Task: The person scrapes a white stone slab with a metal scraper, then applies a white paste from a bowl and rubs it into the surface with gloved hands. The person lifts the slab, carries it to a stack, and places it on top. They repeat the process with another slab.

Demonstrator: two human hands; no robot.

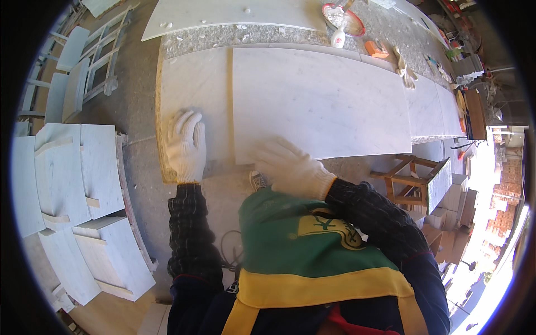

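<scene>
A white marble slab with faint grey veining lies over the workbench in front of me. Its left edge rests over another pale slab, part of which shows at the left. My left hand, in a white knitted glove, lies flat on that left slab with its fingers stretched forward, holding nothing. My right hand, also gloved and a little blurred, touches the front left corner of the upper slab. Its fingers reach out toward the left over the surface, and no tool shows in it.
Behind the slabs stand a red-rimmed bowl of white paste, a white bottle, an orange block and a spare glove. Stacked slabs sit on the left. A wooden stool stands to the right.
</scene>
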